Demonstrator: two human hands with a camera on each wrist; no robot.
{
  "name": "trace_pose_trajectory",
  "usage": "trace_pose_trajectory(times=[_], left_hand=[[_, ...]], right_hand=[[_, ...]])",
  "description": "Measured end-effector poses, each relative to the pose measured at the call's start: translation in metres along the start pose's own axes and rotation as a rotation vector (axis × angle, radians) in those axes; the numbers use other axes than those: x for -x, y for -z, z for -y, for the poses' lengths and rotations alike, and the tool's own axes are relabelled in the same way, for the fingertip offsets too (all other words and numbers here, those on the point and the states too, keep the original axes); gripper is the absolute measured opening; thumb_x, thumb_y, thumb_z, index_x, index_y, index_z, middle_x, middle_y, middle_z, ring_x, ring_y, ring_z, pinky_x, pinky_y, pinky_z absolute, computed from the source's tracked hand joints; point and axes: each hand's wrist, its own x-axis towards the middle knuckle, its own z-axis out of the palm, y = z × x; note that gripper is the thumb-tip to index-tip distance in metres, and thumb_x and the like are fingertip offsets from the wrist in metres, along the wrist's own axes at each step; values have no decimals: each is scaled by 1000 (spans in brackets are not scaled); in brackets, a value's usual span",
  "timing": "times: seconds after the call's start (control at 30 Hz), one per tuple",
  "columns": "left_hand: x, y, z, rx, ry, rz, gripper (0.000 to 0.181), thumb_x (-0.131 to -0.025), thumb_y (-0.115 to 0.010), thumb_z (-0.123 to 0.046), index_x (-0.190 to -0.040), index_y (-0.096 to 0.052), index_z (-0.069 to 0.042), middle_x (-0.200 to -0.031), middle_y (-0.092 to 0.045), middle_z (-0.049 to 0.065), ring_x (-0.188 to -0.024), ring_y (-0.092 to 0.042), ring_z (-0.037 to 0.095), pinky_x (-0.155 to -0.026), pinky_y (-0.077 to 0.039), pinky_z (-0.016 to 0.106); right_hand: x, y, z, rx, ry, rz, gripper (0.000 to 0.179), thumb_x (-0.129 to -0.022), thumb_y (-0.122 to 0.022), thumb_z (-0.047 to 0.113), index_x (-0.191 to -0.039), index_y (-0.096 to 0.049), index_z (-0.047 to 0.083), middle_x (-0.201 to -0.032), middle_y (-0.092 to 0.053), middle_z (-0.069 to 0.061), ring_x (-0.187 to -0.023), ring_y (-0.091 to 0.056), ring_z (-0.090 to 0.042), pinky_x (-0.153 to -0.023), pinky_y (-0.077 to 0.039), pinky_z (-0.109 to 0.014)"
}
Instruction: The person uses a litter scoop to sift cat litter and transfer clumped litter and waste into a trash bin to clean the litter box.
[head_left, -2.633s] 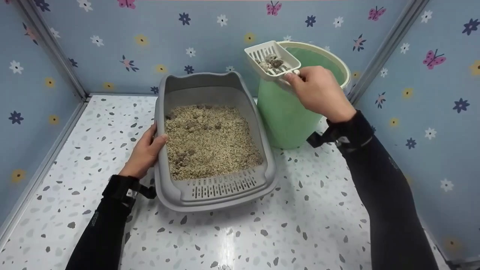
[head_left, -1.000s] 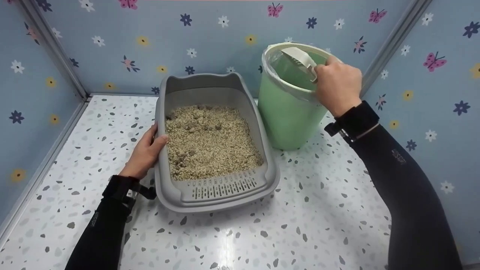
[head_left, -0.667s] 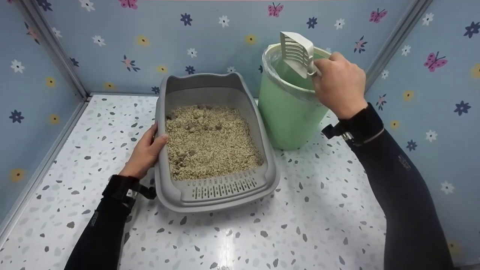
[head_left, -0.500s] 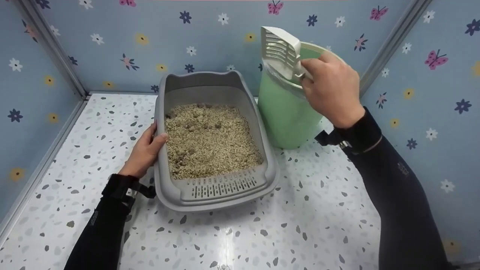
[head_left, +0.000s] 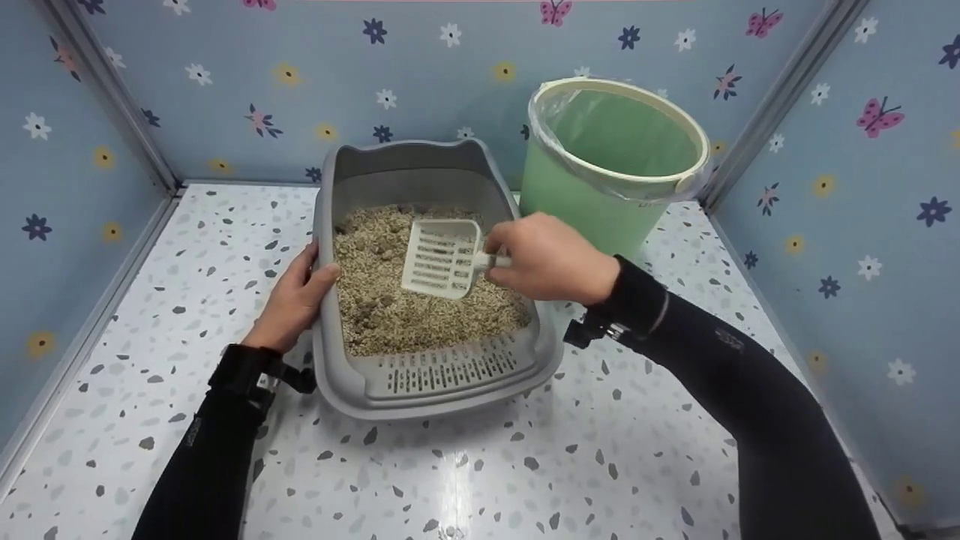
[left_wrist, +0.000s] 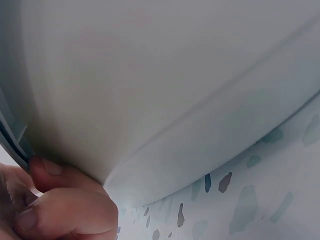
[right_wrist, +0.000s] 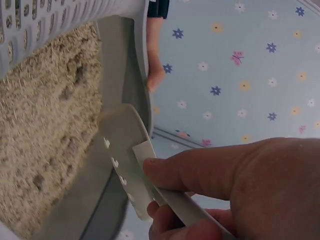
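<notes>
My right hand (head_left: 551,259) grips the handle of a slotted white litter scoop (head_left: 442,259) above the litter (head_left: 420,322), with nothing visible in the scoop. In the right wrist view, the thumb (right_wrist: 185,170) lies along the handle and the scoop (right_wrist: 122,140) shows from the side. My left hand (head_left: 292,300) holds the left rim of the grey litter box (head_left: 450,405), thumb over the edge. The left wrist view shows the fingers (left_wrist: 75,210) curled under that rim, against the box's outer wall (left_wrist: 175,115). Dark clumps (head_left: 367,309) lie in the litter at left.
A green bin (head_left: 585,199) with a clear liner stands right of the box, against the back wall. Blue flowered panels (head_left: 420,67) enclose the back and sides. The floor (head_left: 465,480) is white speckled terrazzo.
My right hand tipped the scoop over the bin, and the clumps in it are gone. It then moved left and down, bringing the scoop over the litter. The left hand stayed on the rim.
</notes>
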Motion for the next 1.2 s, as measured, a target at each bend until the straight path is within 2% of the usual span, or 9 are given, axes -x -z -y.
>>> trace_pose_trajectory(times=[0.13, 0.27, 0.4, 0.53, 0.8, 0.97, 1.07, 1.17, 1.2], left_hand=[[-1, -1, 1, 23, 2, 7, 82, -116, -56, -43, -181, -12, -19, -130, -54, 24, -83, -58, 16, -62, -55, 27], [0, 0, 2, 40, -4, 23, 83, -117, -54, -43, -181, -8, -16, -161, -42, 28, -93, -58, 16, -70, -54, 26], [1, -1, 1, 42, -9, 31, 82, -117, -53, -44, -181, -9, -17, -138, -52, 27, -80, -53, 12, -60, -46, 26], [0, -2, 0, 41, -3, 9, 83, -116, -56, -44, -181, -13, -17, -110, -52, 18, -71, -52, 10, -54, -44, 24], [-1, -1, 2, 28, 11, 1, 82, -116, -56, -43, -181, -12, -18, -137, -52, 27, -84, -57, 14, -63, -53, 26], [-1, -1, 1, 35, -4, 2, 80, -116, -56, -40, -181, -14, -18, -119, -54, 19, -79, -57, 14, -59, -53, 27], [-1, -1, 0, 41, -11, -1, 79, -116, -56, -38, -181, -15, -18, -105, -52, 13, -73, -55, 12, -53, -50, 26], [-1, -1, 0, 49, -12, 0, 78, -116, -56, -36, -181, -16, -18, -98, -52, 10, -67, -53, 10, -49, -47, 25], [-1, -1, -1, 50, -11, 6, 78, -116, -56, -37, -181, -15, -18, -103, -55, 13, -68, -53, 10, -50, -46, 25]], right_hand=[[-16, -16, -2, 10, 70, 137, 16, -96, -82, 24, -87, -83, 11, -78, -71, 4, -68, -62, -17, -66, -54, -35], [-32, -21, -3, -7, 50, 307, 34, -95, -83, 28, -66, -70, 17, -61, -53, 10, -56, -46, -10, -55, -39, -29], [-45, -17, 1, 3, -30, 450, 36, -97, -84, 31, -65, -71, 19, -60, -61, 8, -55, -50, -9, -54, -40, -27], [-55, -12, 7, 52, -52, 498, 24, -95, -84, 30, -76, -80, 16, -74, -77, 0, -63, -63, -14, -61, -48, -30], [-74, -24, 20, 52, -30, 564, 22, -90, -84, 26, -73, -78, 14, -74, -76, -3, -61, -61, -13, -57, -47, -27], [-82, -36, 26, 66, -29, 555, 30, -89, -85, 27, -65, -72, 15, -63, -68, 2, -54, -52, -12, -53, -42, -26], [-85, -47, 32, 21, -35, 551, 35, -92, -85, 26, -62, -68, 17, -60, -64, 4, -51, -49, -10, -51, -41, -25], [-86, -60, 41, -16, -57, 551, 41, -94, -84, 24, -61, -61, 18, -57, -57, 5, -50, -46, -9, -50, -41, -24], [-86, -63, 44, -40, -79, 558, 40, -96, -83, 23, -63, -61, 17, -58, -55, 5, -50, -45, -9, -50, -41, -24]])
